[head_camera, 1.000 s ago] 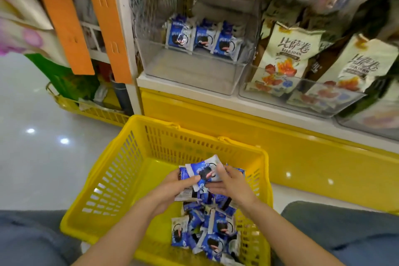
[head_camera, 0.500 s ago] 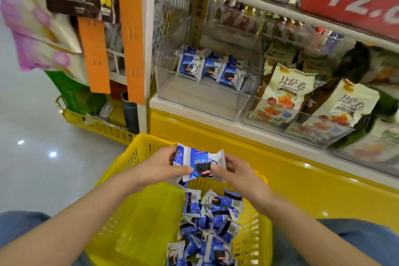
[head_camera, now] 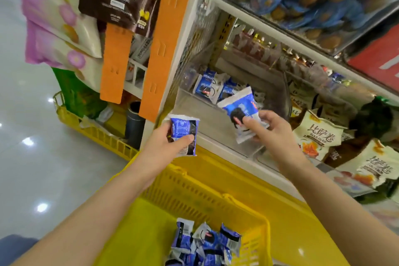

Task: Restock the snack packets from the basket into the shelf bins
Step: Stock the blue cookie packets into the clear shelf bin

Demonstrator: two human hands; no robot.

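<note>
noted in left hand [head_camera: 164, 147]: one blue packet [head_camera: 183, 136], back side up, clamped between thumb and curled fingers, held above the far rim of the yellow basket [head_camera: 194, 190], just short of the near-left corner of the clear bin [head_camera: 207, 119]. noted in right hand [head_camera: 269, 131]: second blue packet [head_camera: 239, 112], pinched at its lower end by thumb and fingers, tilted, raised over the bin's front wall, not yet resting on the bin floor. at the back of that bin: short row of like packets [head_camera: 207, 87], standing on edge. in the basket, near-right corner: loose heap of remaining packets [head_camera: 205, 244]. in the adjoining bin to the right: cream snack bags [head_camera: 317, 136]. left of the shelf upright: hanging orange strips [head_camera: 164, 39].
</note>
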